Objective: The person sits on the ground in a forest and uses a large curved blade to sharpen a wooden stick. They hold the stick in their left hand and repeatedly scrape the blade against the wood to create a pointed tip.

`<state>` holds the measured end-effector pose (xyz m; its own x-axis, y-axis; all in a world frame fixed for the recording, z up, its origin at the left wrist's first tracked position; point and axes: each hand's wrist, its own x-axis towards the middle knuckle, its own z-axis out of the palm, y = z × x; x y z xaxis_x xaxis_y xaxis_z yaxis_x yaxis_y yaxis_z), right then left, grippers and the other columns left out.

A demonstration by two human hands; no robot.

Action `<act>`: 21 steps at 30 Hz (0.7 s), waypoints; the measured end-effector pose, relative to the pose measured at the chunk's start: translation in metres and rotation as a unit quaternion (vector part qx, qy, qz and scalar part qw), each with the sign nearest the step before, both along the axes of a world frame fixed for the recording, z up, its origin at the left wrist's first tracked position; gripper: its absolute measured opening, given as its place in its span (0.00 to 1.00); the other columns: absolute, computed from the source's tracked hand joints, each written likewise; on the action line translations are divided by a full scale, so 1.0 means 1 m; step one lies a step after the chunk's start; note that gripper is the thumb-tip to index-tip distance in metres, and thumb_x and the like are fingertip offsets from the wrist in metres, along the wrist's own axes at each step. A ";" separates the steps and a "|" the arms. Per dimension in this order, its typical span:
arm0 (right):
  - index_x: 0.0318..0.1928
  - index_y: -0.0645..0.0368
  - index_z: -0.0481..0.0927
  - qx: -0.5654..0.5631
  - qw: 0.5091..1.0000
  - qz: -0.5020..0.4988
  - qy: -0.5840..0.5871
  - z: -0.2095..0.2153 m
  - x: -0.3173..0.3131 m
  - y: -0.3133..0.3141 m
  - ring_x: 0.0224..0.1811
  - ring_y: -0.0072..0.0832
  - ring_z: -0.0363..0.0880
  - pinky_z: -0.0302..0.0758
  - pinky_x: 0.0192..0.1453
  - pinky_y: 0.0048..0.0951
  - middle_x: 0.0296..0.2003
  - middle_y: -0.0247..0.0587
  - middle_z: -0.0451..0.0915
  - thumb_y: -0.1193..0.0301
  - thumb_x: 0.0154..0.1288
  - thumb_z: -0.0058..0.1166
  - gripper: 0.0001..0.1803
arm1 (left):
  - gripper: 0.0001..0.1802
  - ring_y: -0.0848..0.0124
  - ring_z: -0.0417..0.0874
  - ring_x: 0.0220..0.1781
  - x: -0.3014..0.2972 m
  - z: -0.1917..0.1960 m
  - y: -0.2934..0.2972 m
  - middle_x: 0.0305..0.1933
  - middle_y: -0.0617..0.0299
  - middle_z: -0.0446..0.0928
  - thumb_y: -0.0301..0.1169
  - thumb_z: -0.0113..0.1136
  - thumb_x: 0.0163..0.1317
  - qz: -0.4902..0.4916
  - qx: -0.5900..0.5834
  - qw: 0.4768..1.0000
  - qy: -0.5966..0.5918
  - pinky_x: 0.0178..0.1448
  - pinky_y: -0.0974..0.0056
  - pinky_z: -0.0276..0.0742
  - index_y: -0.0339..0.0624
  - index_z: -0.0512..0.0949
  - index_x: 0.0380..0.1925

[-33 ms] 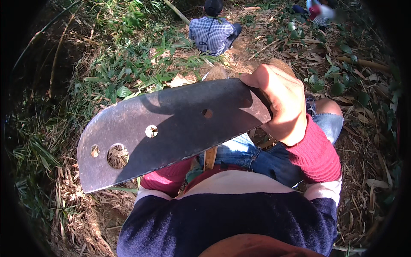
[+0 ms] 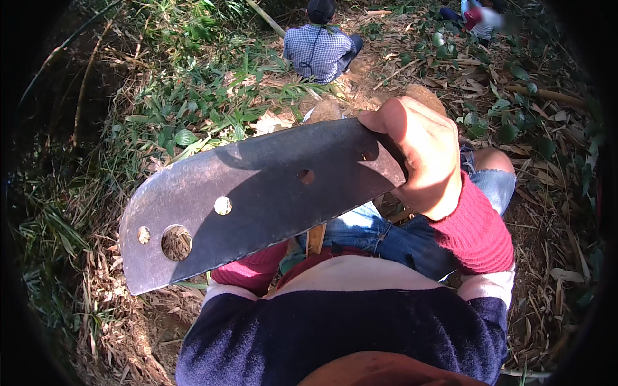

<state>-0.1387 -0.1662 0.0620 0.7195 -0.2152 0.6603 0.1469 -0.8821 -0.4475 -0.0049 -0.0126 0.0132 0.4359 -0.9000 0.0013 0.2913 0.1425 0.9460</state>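
Observation:
My right hand [image 2: 421, 154] is closed round one end of a broad dark steel cleaver blade [image 2: 270, 186], thumb on its upper edge. The blade spans from that hand across to the left, its far end lower, and several round holes pierce it. No handle shows. My left sleeve [image 2: 251, 267] passes behind the blade, which hides the left hand. Below the blade, a strip of yellowish wood [image 2: 315, 238] stands by my lap.
I sit with jeans-clad legs [image 2: 412, 244] bent, on ground strewn with dry bamboo leaves [image 2: 109, 276]. Ahead, a person in a checked shirt [image 2: 320, 51] sits facing away. Another person [image 2: 479, 22] is farther off at the right. Green undergrowth [image 2: 187, 109] grows at the left.
The left end of the blade has dipped and come slightly right. One more hole, close to my right hand, now shows.

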 end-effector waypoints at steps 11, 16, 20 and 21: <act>0.44 0.59 0.77 -0.091 0.995 -0.012 0.042 0.008 0.002 -0.007 0.28 0.43 0.79 0.76 0.31 0.40 0.27 0.41 0.79 0.64 0.52 0.65 0.20 | 0.25 0.74 0.74 0.21 0.004 -0.019 0.008 0.25 0.61 0.74 0.49 0.54 0.75 -0.021 -0.015 0.999 0.035 0.28 0.70 0.70 0.34 0.73 0.47; 0.43 0.51 0.74 -0.114 0.988 -0.047 0.094 0.007 0.007 -0.014 0.33 0.43 0.80 0.78 0.35 0.43 0.28 0.40 0.80 0.67 0.61 0.54 0.10 | 0.26 0.74 0.72 0.20 0.005 -0.010 0.012 0.23 0.61 0.73 0.51 0.53 0.75 -0.107 -0.013 0.992 0.069 0.27 0.70 0.69 0.34 0.73 0.45; 0.42 0.54 0.74 -0.087 0.939 -0.254 0.217 -0.040 -0.002 -0.105 0.34 0.54 0.83 0.78 0.38 0.53 0.29 0.51 0.83 0.70 0.65 0.57 0.07 | 0.18 0.79 0.69 0.19 -0.028 0.045 0.012 0.26 0.67 0.72 0.41 0.50 0.78 -0.188 -0.054 0.981 0.009 0.23 0.73 0.67 0.35 0.71 0.51; 0.42 0.55 0.74 -0.047 0.934 -0.270 0.230 -0.051 -0.011 -0.110 0.35 0.54 0.83 0.77 0.38 0.52 0.30 0.50 0.84 0.71 0.60 0.62 0.12 | 0.17 0.79 0.69 0.19 -0.015 0.040 0.003 0.25 0.67 0.71 0.41 0.51 0.78 -0.172 -0.073 0.982 0.022 0.23 0.73 0.67 0.36 0.71 0.49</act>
<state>-0.1494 -0.2760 0.0112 0.7352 -0.5856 0.3414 -0.5197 -0.8103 -0.2707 -0.0199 -0.0093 0.0533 0.1094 -0.9857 0.1285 0.3861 0.1612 0.9083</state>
